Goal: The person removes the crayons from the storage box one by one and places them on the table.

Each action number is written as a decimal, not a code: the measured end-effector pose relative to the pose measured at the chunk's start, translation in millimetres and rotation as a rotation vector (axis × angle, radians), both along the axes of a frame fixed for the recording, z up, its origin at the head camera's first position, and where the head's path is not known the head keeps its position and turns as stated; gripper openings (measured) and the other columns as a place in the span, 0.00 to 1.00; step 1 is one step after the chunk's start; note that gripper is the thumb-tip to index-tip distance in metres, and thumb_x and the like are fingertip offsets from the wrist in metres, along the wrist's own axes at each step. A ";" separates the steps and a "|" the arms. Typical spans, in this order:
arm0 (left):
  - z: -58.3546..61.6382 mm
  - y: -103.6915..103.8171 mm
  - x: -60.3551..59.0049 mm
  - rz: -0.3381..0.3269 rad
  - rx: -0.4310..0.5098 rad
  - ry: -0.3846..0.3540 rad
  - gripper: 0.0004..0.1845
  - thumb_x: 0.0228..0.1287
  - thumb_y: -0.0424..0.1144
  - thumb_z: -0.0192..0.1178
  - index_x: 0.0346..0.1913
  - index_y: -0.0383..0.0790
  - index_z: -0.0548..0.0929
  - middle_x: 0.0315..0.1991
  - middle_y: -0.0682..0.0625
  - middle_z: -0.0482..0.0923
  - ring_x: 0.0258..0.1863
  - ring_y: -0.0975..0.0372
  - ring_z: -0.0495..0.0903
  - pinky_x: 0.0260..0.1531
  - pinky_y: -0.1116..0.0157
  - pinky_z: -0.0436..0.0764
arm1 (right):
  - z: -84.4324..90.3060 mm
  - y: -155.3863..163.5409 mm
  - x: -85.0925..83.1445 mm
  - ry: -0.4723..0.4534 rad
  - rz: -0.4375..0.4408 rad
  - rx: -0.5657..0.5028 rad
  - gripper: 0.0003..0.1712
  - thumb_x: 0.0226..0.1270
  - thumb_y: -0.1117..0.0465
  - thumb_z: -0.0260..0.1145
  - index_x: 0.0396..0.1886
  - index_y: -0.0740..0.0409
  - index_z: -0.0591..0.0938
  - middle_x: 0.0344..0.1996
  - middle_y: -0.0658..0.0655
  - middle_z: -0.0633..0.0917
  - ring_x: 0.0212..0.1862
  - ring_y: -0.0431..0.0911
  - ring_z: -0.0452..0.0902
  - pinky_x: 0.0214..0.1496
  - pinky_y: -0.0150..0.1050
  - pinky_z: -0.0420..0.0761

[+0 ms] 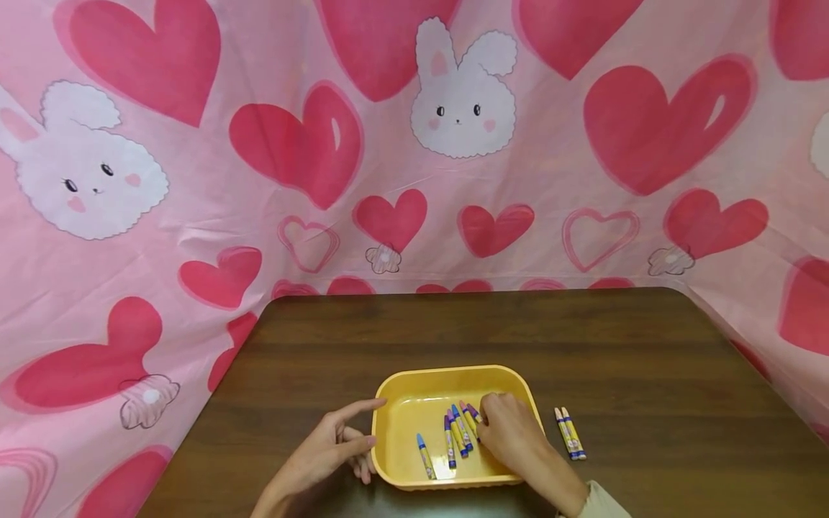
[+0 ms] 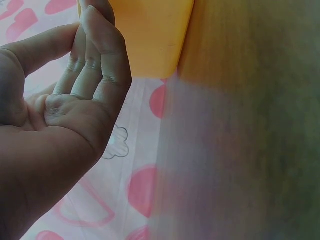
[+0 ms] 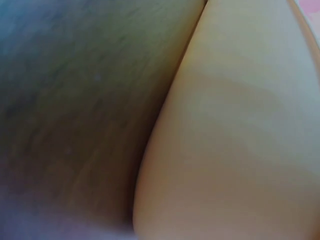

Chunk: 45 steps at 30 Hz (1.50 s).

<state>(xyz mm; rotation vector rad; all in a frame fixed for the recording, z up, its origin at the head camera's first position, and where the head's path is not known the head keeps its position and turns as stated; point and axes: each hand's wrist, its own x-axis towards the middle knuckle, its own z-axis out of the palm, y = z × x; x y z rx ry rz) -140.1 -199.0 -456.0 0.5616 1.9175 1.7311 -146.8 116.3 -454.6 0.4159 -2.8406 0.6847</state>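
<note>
The left hand (image 1: 327,447) is touching the yellow tray (image 1: 401,417) on its left edge, thumb and index finger spread. Inside, the right hand (image 1: 510,430) is partly covering wax crayons (image 1: 450,442); whether its fingers are pinching, one cannot tell. Wooden tabletop (image 1: 453,331) is stretching widely behind, until the heart-printed cloth (image 1: 550,173).

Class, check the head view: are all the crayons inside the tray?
No: two crayons lie side by side on the table, to the right of the tray.

Bunched crayons (image 1: 461,428) block the way just left of the right fingers (image 1: 487,421); farther left, the tray floor (image 1: 401,424) opens, bar one lone crayon (image 1: 425,457)
</note>
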 end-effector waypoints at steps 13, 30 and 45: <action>1.3 -0.2 0.4 0.001 -0.003 -0.003 0.31 0.74 0.31 0.55 0.75 0.30 0.59 0.29 0.28 0.82 0.23 0.60 0.84 0.29 0.54 0.87 | 13.7 3.8 3.4 0.008 -0.059 -0.065 0.06 0.49 0.70 0.69 0.21 0.55 0.83 0.20 0.46 0.77 0.23 0.39 0.67 0.25 0.34 0.71; -0.2 -0.3 -0.8 -0.002 -0.003 0.002 0.30 0.75 0.31 0.54 0.75 0.30 0.58 0.28 0.26 0.82 0.23 0.60 0.84 0.29 0.52 0.87 | 31.0 20.1 18.0 0.082 -0.086 -0.179 0.08 0.48 0.71 0.71 0.25 0.54 0.86 0.20 0.42 0.81 0.26 0.34 0.75 0.31 0.33 0.80; -0.5 -0.6 -0.7 -0.003 0.008 -0.010 0.31 0.75 0.32 0.54 0.75 0.30 0.58 0.29 0.26 0.82 0.23 0.60 0.84 0.29 0.55 0.88 | 42.3 45.8 31.3 0.129 -0.095 -0.292 0.09 0.49 0.73 0.72 0.27 0.54 0.87 0.22 0.41 0.82 0.26 0.32 0.75 0.30 0.31 0.81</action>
